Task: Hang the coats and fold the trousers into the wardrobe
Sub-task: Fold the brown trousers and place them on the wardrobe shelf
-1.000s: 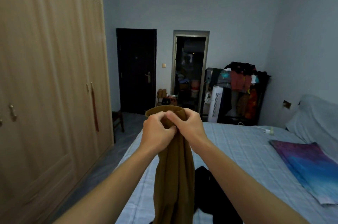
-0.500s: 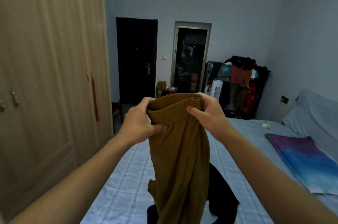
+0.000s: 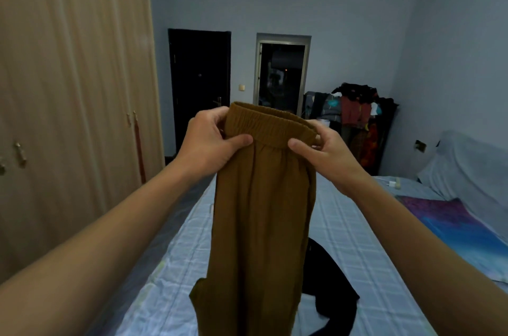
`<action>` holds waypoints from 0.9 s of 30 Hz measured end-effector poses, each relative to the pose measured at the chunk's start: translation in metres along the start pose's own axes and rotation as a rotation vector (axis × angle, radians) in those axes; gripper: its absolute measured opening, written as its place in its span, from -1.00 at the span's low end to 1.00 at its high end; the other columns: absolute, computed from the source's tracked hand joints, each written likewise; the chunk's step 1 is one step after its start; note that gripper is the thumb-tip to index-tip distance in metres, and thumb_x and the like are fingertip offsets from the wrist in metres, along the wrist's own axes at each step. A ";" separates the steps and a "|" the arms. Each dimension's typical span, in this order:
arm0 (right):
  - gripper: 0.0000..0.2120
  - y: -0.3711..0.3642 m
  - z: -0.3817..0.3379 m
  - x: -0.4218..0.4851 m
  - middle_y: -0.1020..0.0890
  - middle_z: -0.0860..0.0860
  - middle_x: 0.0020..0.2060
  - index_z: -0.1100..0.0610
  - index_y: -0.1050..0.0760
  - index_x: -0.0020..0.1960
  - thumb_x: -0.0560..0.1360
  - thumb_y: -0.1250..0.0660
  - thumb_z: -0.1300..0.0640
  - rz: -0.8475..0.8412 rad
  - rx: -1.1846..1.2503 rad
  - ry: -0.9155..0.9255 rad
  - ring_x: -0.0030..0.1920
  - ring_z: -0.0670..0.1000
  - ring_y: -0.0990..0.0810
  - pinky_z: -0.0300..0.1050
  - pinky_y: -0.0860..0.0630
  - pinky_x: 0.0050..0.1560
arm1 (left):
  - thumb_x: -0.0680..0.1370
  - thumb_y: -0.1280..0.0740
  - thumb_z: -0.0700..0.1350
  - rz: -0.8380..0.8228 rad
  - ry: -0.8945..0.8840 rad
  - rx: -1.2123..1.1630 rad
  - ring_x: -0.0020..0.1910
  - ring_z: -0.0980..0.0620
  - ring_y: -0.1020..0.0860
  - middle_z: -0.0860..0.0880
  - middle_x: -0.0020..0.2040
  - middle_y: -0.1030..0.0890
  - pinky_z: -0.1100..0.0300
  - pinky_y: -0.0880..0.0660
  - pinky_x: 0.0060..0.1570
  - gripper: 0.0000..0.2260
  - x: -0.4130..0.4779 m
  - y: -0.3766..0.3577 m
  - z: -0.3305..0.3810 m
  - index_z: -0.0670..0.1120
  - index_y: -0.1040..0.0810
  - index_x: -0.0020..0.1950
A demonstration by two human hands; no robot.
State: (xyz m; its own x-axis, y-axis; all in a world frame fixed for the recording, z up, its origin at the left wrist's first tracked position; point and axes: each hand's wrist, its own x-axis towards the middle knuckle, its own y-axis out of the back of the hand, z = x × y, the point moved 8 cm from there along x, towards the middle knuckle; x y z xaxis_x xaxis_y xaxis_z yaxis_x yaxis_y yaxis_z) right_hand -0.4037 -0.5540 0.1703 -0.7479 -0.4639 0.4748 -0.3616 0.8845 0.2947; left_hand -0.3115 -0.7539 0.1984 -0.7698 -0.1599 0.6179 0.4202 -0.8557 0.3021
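A: status?
B: brown trousers [image 3: 261, 212] held up above bed [image 3: 343, 225], legs hung down. Waistband pinched by left hand [image 3: 211, 140] at L end, right hand [image 3: 324, 154] at R end.
A: wardrobe [image 3: 68, 116]?
B: at left, doors closed.

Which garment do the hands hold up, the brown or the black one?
The brown trousers, left hand and right hand pinching their waistband; the black garment lies on the bed.

Pale blue walls [image 3: 357, 19], dark door [image 3: 199, 83], checked bed [image 3: 346, 220], cluttered clothes rack [image 3: 354, 116]
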 end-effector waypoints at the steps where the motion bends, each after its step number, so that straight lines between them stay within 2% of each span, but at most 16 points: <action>1: -0.55 -0.001 0.000 -0.001 -0.63 0.01 0.10 0.02 -0.45 0.32 0.47 -0.49 0.14 -0.002 -0.069 -0.011 0.11 0.00 -0.64 0.01 -0.63 0.11 | 0.45 -0.52 -0.20 0.007 -0.009 0.019 0.05 0.11 -0.66 0.02 0.04 -0.69 0.03 -0.62 0.11 -0.70 0.001 0.004 0.005 -0.08 -0.63 0.17; 3: -0.47 -0.002 -0.004 -0.001 -0.62 -0.01 0.11 0.00 -0.45 0.31 0.41 -0.54 0.20 0.014 -0.146 -0.011 0.14 -0.01 -0.62 0.05 -0.62 0.13 | 0.45 -0.52 -0.20 0.018 -0.032 0.045 0.04 0.13 -0.65 0.03 0.03 -0.69 0.03 -0.62 0.11 -0.71 0.000 0.013 0.014 -0.08 -0.64 0.15; 9: -0.61 -0.016 -0.047 -0.011 -0.68 0.04 0.08 0.19 -0.49 0.27 0.47 -0.43 0.31 -0.003 0.079 0.109 0.09 -0.06 -0.68 -0.15 -0.62 0.06 | 0.47 -0.49 -0.21 0.041 -0.043 -0.047 0.07 0.12 -0.65 0.03 0.07 -0.68 0.10 -0.62 0.10 -0.74 -0.013 0.048 0.032 -0.04 -0.61 0.13; 14: -0.57 -0.030 -0.074 -0.025 -0.66 0.07 0.14 0.25 -0.47 0.32 0.46 -0.42 0.28 -0.001 0.101 0.212 0.16 -0.02 -0.65 -0.15 -0.60 0.12 | 0.48 -0.46 -0.23 0.045 -0.082 -0.096 0.08 0.14 -0.64 0.07 0.05 -0.68 0.19 -0.60 0.09 -0.77 -0.033 0.065 0.043 0.03 -0.60 0.08; 18: -0.54 -0.040 -0.089 -0.037 -0.65 0.05 0.13 0.23 -0.47 0.31 0.43 -0.43 0.21 0.009 0.097 0.268 0.16 -0.03 -0.65 -0.16 -0.58 0.13 | 0.45 -0.48 -0.19 0.067 -0.124 -0.108 0.11 0.09 -0.64 0.04 0.07 -0.68 0.15 -0.59 0.12 -0.74 -0.049 0.079 0.048 0.03 -0.60 0.10; 21: -0.53 -0.047 -0.099 -0.042 -0.65 0.06 0.14 0.21 -0.47 0.31 0.42 -0.43 0.18 0.010 0.101 0.292 0.17 -0.01 -0.64 -0.15 -0.59 0.13 | 0.40 -0.49 -0.09 0.097 -0.136 -0.116 0.10 0.07 -0.64 0.05 0.05 -0.69 0.10 -0.59 0.11 -0.73 -0.057 0.089 0.051 0.05 -0.61 0.08; 27: -0.58 -0.050 -0.119 -0.042 -0.64 0.04 0.12 0.15 -0.48 0.24 0.40 -0.43 0.13 0.036 0.118 0.359 0.16 -0.01 -0.65 -0.14 -0.59 0.13 | 0.38 -0.47 -0.04 0.125 -0.163 -0.167 0.08 0.12 -0.64 0.11 0.02 -0.70 0.23 -0.58 0.03 -0.72 -0.060 0.098 0.060 0.04 -0.61 0.08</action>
State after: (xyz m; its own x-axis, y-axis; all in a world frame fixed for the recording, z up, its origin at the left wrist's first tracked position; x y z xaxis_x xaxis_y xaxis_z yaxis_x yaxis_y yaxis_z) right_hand -0.2877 -0.5842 0.2342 -0.5264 -0.4013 0.7495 -0.4158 0.8905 0.1848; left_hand -0.1956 -0.7989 0.2345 -0.6236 -0.1993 0.7559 0.4116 -0.9058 0.1007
